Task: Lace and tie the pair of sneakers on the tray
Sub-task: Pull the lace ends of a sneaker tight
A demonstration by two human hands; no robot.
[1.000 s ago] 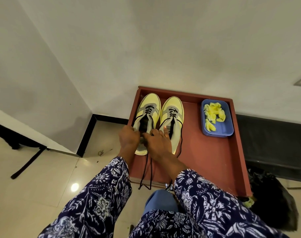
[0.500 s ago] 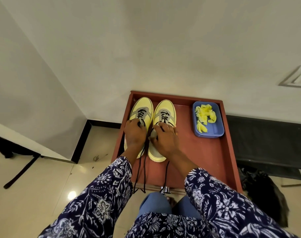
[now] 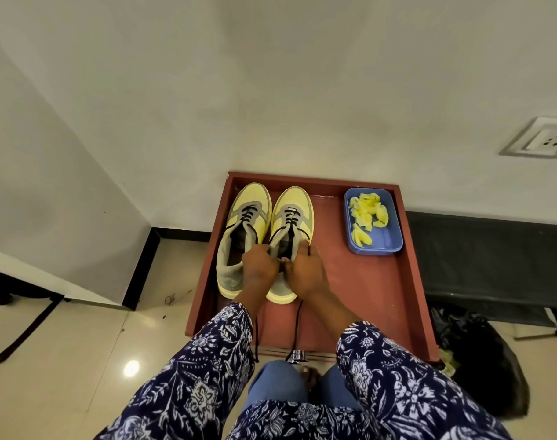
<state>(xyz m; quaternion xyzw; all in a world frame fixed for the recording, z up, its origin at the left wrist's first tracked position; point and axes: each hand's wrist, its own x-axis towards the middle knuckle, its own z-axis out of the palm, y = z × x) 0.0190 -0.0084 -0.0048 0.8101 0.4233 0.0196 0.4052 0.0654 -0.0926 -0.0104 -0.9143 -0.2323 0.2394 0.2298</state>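
Two yellow and grey sneakers stand side by side, toes to the wall, at the far left of a red-brown tray [image 3: 375, 300]. The left sneaker [image 3: 239, 236] has black laces through its front eyelets. My left hand [image 3: 258, 268] and my right hand [image 3: 306, 270] sit together over the opening of the right sneaker [image 3: 293, 211], each pinching its collar or a lace by the top eyelets. Two black lace ends [image 3: 298, 325] trail from under my hands over the tray's near edge. The sneaker's heel is partly hidden by my hands.
A blue plastic box [image 3: 388, 241] with yellow scraps sits at the tray's far right. The wall is right behind the tray, with a socket [image 3: 537, 142] on it. A dark bench and a black bag [image 3: 480, 360] lie to the right. My knees are below the tray.
Both hands have shifted from the left sneaker's laces across to the right sneaker's opening. The left sneaker's opening is now uncovered. My head has tilted, so the tray sits lower in view.
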